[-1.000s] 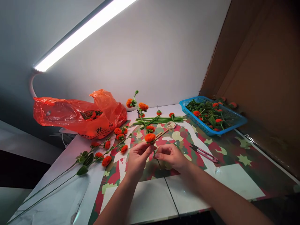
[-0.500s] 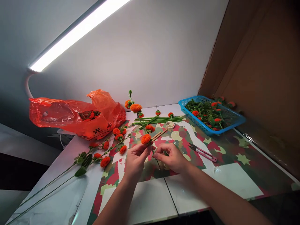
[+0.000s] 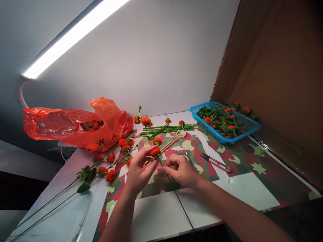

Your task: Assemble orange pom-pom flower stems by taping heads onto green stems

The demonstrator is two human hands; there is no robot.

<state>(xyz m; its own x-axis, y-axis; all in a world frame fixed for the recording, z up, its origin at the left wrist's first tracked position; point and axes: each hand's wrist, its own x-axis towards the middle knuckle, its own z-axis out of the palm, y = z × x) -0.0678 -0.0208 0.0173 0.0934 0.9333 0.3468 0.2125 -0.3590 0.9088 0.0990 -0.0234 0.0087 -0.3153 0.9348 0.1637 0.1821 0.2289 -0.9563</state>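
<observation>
An artificial flower spray (image 3: 145,121) with fuzzy orange blooms leans away from me, its green stem running down between my hands. My right hand (image 3: 182,170) is closed, thumb and forefinger pinching the lower stem. My left hand (image 3: 141,169) is open, its thumb and fingers apart around the lowest orange bloom (image 3: 154,151); whether the fingertips touch it I cannot tell. A curved green edge shows just behind my right hand, too hidden to name. Thin tan sticks (image 3: 169,144) lie beyond the hands, near a small pale ring (image 3: 181,134).
Finished-looking flower stems (image 3: 87,174) lie at left beside a red plastic bag (image 3: 108,124). Green stems (image 3: 176,128) and loose blooms are at the back. Thread snips (image 3: 216,163) lie to the right, below a blue basket (image 3: 238,137) of flowers and leaves. A lamp (image 3: 75,38) hangs above.
My left hand has loosened from its pinch below the lowest bloom, and its fingers have spread. The spray has dropped and tilted slightly away. My right hand still pinches the stem.
</observation>
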